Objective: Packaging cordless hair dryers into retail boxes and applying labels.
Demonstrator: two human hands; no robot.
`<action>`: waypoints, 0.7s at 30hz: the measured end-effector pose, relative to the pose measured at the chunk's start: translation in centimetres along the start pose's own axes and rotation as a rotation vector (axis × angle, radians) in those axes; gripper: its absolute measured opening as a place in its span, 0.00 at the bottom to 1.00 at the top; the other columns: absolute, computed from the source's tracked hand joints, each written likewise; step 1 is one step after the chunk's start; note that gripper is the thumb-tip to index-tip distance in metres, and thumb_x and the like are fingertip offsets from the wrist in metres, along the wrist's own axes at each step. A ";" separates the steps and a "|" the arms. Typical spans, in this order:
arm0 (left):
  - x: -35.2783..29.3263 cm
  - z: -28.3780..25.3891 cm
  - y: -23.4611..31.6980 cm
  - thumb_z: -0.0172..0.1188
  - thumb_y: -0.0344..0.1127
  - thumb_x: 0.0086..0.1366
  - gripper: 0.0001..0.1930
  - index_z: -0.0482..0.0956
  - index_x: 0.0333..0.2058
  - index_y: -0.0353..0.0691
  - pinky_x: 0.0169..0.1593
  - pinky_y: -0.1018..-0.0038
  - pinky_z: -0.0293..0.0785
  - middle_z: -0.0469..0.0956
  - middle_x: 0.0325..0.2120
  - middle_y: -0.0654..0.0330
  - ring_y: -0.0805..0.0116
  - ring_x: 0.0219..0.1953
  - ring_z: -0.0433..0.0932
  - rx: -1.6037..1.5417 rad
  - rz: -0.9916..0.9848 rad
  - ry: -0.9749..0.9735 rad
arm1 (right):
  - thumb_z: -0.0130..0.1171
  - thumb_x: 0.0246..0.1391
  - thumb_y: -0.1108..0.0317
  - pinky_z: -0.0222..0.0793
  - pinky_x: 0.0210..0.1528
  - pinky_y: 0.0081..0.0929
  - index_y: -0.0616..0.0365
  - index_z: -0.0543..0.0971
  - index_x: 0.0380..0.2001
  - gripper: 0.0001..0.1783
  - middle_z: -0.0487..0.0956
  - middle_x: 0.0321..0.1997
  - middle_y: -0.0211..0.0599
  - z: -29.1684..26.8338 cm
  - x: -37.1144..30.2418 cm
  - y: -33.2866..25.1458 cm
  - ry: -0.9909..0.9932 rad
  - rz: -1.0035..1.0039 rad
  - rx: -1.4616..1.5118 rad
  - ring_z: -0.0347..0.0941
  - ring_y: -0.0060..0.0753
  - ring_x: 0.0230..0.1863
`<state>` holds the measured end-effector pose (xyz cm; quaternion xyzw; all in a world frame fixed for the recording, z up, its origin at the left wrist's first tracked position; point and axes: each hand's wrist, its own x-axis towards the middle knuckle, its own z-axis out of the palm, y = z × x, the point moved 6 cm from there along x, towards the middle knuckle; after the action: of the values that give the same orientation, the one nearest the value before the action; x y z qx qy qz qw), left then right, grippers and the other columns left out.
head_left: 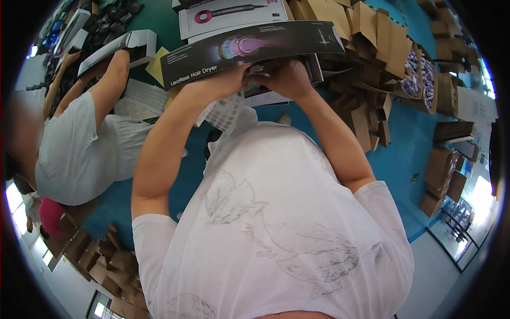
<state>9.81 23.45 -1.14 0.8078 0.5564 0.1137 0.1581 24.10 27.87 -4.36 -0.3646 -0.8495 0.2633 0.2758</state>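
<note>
Close before me is a hair dryer box (183, 64) whose raised black flap shows a picture of a dryer. My left hand (226, 82) reaches in under the flap's lower edge, its fingers mostly hidden. From the other side my right hand (289, 77) comes in with bent fingers, partly shaded by the flap. Between the two hands lies something small, greyish and shiny that I cannot make out; my right fingertips close on it. A white sheet of grey round stickers (228, 114) hangs below my left wrist.
Behind stands a white hair dryer box (234, 16). Folded brown cartons (366, 32) crowd the right, beside a carton of purple-and-white packets (419, 80). At left a co-worker (79, 143) handles a long white box (106, 52); another sticker sheet (143, 98) lies between us.
</note>
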 end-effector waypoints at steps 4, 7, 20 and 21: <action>-2.4 -1.9 0.4 0.64 0.40 0.63 0.26 0.74 0.60 0.46 0.42 0.66 0.74 0.80 0.37 0.51 0.60 0.35 0.77 -0.322 -0.425 -0.326 | 0.65 0.46 0.54 0.77 0.30 0.40 0.53 0.83 0.19 0.14 0.81 0.21 0.40 2.4 -0.4 2.1 -0.004 0.052 -0.045 0.79 0.49 0.25; -4.5 -2.8 0.6 0.65 0.41 0.63 0.28 0.73 0.61 0.42 0.35 0.67 0.71 0.76 0.25 0.53 0.61 0.25 0.72 -0.395 -0.363 -0.299 | 0.61 0.48 0.59 0.78 0.31 0.42 0.52 0.84 0.20 0.11 0.82 0.23 0.41 1.2 -0.3 2.6 0.031 0.016 -0.135 0.79 0.51 0.26; -19.2 -1.5 -3.9 0.70 0.45 0.58 0.26 0.80 0.50 0.33 0.27 0.73 0.69 0.78 0.20 0.57 0.73 0.20 0.73 -0.513 -0.903 -0.063 | 0.73 0.43 0.53 0.76 0.35 0.34 0.55 0.83 0.25 0.17 0.83 0.26 0.39 -12.8 -4.1 8.0 0.153 0.583 -0.339 0.82 0.43 0.31; -19.9 -1.5 -4.7 0.70 0.46 0.58 0.28 0.78 0.52 0.32 0.27 0.73 0.69 0.78 0.21 0.58 0.74 0.21 0.73 -0.530 -0.986 0.057 | 0.74 0.45 0.58 0.76 0.37 0.32 0.57 0.83 0.31 0.16 0.84 0.29 0.38 -13.0 -3.3 7.6 0.204 0.477 -0.243 0.83 0.38 0.34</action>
<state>-1.80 6.60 -1.73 0.3811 0.8247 0.1842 0.3750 38.27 33.07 -0.99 -0.6091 -0.7329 0.1792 0.2443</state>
